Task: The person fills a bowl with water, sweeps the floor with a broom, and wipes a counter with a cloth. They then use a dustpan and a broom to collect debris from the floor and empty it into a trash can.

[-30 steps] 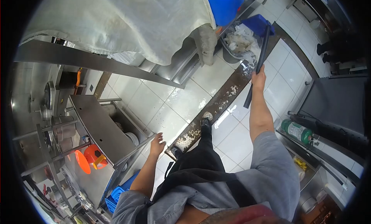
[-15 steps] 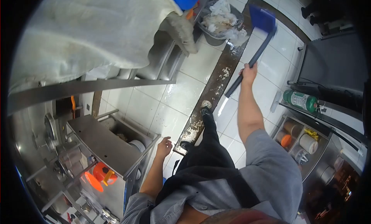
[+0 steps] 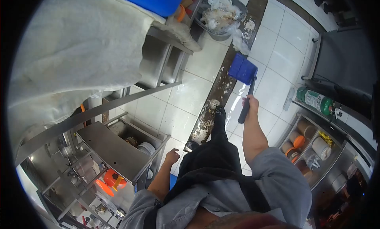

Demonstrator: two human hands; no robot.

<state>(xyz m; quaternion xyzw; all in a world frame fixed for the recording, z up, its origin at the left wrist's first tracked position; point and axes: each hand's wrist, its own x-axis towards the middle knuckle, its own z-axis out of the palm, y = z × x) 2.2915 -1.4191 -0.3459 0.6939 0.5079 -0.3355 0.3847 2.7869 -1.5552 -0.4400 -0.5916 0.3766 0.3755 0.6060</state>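
Observation:
My right hand (image 3: 252, 104) is wrapped round the dark handle of a blue dustpan (image 3: 242, 69). The pan is out ahead of my feet, close over the floor where the dark grimy strip (image 3: 219, 86) meets the white tiles. Low on the left, my left hand (image 3: 172, 155) holds nothing; its fingers are loosely bent and apart. Nearest to it is the metal frame of a cart with an open bin (image 3: 138, 133) that has white containers in it.
A grey bin (image 3: 220, 34) full of rubbish and plastic bags stands ahead. On the left is a steel table draped with pale cloth (image 3: 79, 47). Along the right, a green cylinder (image 3: 314, 100) lies above a shelf of lidded jars (image 3: 321, 148). Another person's dark shoes (image 3: 322, 1) show far right.
My right hand has drawn the dustpan back toward me and lowered it, so its blue pan now overlaps the dark strip's edge. My left hand stays low at my side.

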